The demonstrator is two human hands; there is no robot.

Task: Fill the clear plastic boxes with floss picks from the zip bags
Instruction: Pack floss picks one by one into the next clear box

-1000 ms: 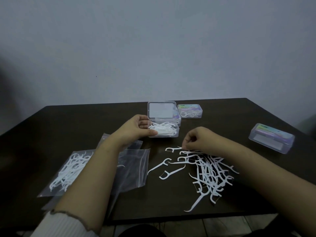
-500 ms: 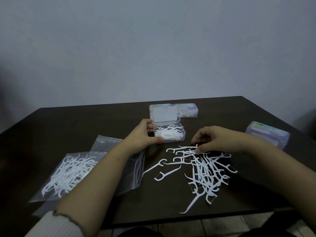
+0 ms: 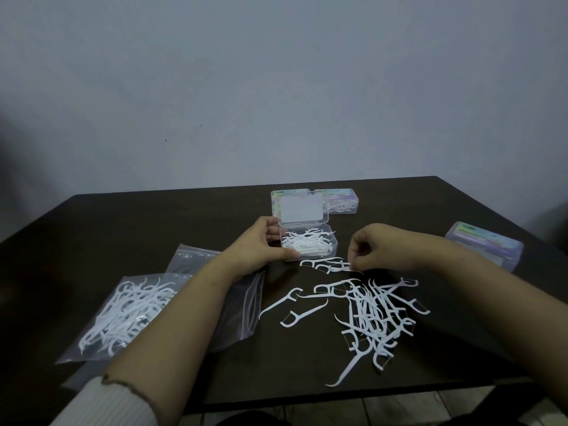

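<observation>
carrying a small bunch of picks to the open box

nearest: loose heap of floss picks [image 3: 376, 315] on the dark bench [image 3: 153, 229], right of centre, tangled, a few strays lying apart to its left. at left, a zip bag [image 3: 129, 312] lying flat with picks inside, partly under the left forearm; a second bag [image 3: 246, 302] beside it looks emptied.

middle: right hand [image 3: 381, 250] has its grip pinched together on a small bunch of picks [image 3: 327, 265], just off the bench, between the heap and the box. left hand [image 3: 261, 244] has its grip clamped on the left end of the open box [image 3: 309, 245], thumb at the near corner, steadying it. box is part full, lid standing up at the back.

far: another box [image 3: 335, 199] with picks inside behind the open one; a shut box [image 3: 484, 244] well apart at far right.

judgement on doing it well:
- keep the bunch aligned, handles one way, so it lies flat on what is already in.
- lay it in lengthwise, not dropped; curved tips snag on the pile.
- left grip should hold the base down, clear of the opening.
- small bunches beat big ones; a big one likely drags tangled neighbours along.
</observation>
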